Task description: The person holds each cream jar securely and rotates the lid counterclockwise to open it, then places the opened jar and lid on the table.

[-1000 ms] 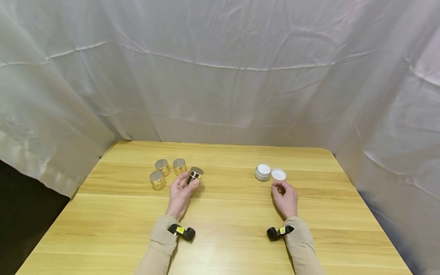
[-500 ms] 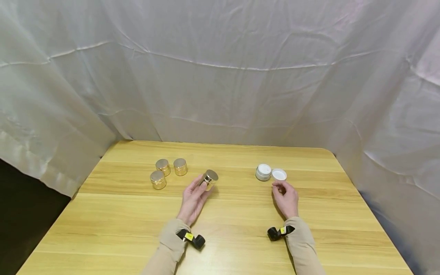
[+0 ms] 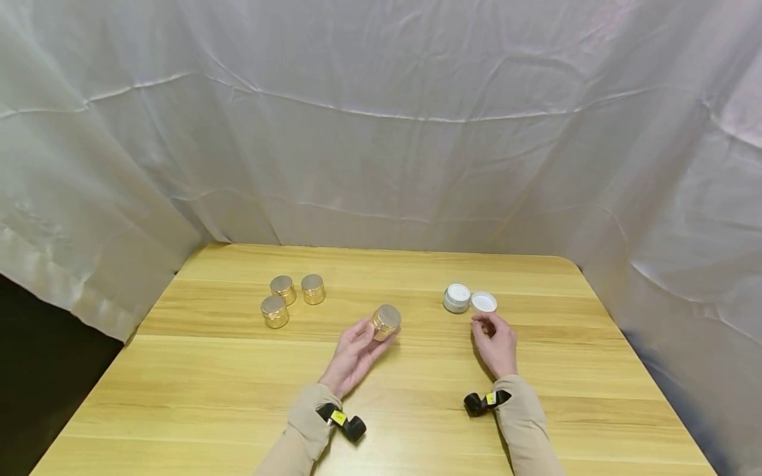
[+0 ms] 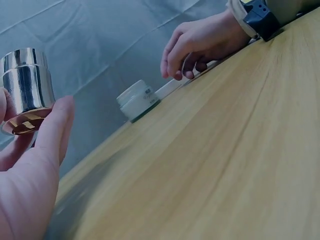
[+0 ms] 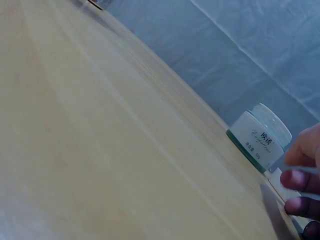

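My left hand (image 3: 351,360) grips a shiny gold jar (image 3: 387,321) with its lid on, tilted and raised off the table. In the left wrist view the thumb and fingers wrap the lower part of this gold jar (image 4: 27,82). To the right, a small cream jar (image 3: 456,299) stands lidless, showing a white top; printed lettering marks the side of this cream jar (image 5: 257,140) in the right wrist view. A white lid (image 3: 484,302) lies beside it. Just in front of that lid, my right hand (image 3: 497,344) hangs loosely curled, holding nothing.
Three more gold jars (image 3: 276,312) stand grouped at the left of the wooden table (image 3: 417,410). A pale curtain (image 3: 381,165) closes off the back and sides, close behind the table's far edge.
My left hand has carried the gold jar rightward and slightly toward me, away from the other gold jars, turning its lid more to the camera. The right hand has stayed put.
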`<action>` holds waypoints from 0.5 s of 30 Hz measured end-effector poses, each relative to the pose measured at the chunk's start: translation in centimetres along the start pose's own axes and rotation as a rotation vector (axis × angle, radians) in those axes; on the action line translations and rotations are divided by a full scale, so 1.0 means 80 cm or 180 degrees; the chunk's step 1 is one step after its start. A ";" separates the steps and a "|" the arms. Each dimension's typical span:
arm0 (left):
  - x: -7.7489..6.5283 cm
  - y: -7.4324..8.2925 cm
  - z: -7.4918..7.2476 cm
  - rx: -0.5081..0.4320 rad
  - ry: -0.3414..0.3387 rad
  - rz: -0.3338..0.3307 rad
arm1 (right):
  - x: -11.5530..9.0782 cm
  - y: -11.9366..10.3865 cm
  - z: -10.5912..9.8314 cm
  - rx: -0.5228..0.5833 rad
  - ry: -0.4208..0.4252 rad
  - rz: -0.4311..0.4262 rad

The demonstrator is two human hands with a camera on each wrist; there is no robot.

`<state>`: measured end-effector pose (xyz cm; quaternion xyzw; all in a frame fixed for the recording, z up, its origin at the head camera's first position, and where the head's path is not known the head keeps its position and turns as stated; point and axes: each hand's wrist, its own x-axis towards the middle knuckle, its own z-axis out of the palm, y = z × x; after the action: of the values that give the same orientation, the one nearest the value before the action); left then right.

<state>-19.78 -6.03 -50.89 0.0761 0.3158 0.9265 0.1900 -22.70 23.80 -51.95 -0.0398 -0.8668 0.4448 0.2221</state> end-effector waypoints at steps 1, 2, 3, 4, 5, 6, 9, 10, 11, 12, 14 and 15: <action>0.000 0.000 0.000 0.0030 -0.0020 -0.0027 | 0.000 -0.001 0.001 0.0057 0.0026 -0.0011; 0.000 0.000 0.000 0.0062 -0.0027 -0.0053 | -0.001 -0.003 0.002 0.0138 0.0057 -0.0045; 0.000 0.000 0.000 0.0101 -0.0041 -0.0082 | -0.002 -0.005 0.004 0.0219 0.0092 -0.0109; 0.000 0.000 0.001 0.0142 -0.0046 -0.0111 | -0.002 -0.007 0.005 0.0299 0.0128 -0.0194; 0.001 0.000 0.001 0.0191 -0.0051 -0.0135 | -0.003 -0.010 0.007 0.0365 0.0161 -0.0294; 0.001 0.000 0.002 0.0229 -0.0060 -0.0158 | -0.004 -0.014 0.009 0.0424 0.0187 -0.0405; 0.001 0.000 0.002 0.0335 -0.0084 -0.0193 | -0.007 -0.026 0.015 0.0576 0.0225 -0.0785; 0.000 -0.001 0.002 0.0363 -0.0093 -0.0197 | -0.008 -0.031 0.017 0.0607 0.0218 -0.0902; 0.000 -0.001 0.002 0.0395 -0.0110 -0.0194 | -0.009 -0.036 0.019 0.0615 0.0207 -0.1016; 0.000 -0.001 0.002 0.0409 -0.0119 -0.0190 | -0.011 -0.041 0.021 0.0635 0.0185 -0.1119; 0.000 -0.001 0.001 0.0421 -0.0116 -0.0184 | -0.014 -0.052 0.026 0.0658 0.0103 -0.1306; 0.000 -0.001 0.000 0.0425 -0.0114 -0.0181 | -0.016 -0.058 0.029 0.0666 0.0041 -0.1384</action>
<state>-19.72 -5.97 -50.94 0.0962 0.3754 0.8961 0.2164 -21.90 18.93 -49.90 0.1682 -0.8027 0.4737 0.3211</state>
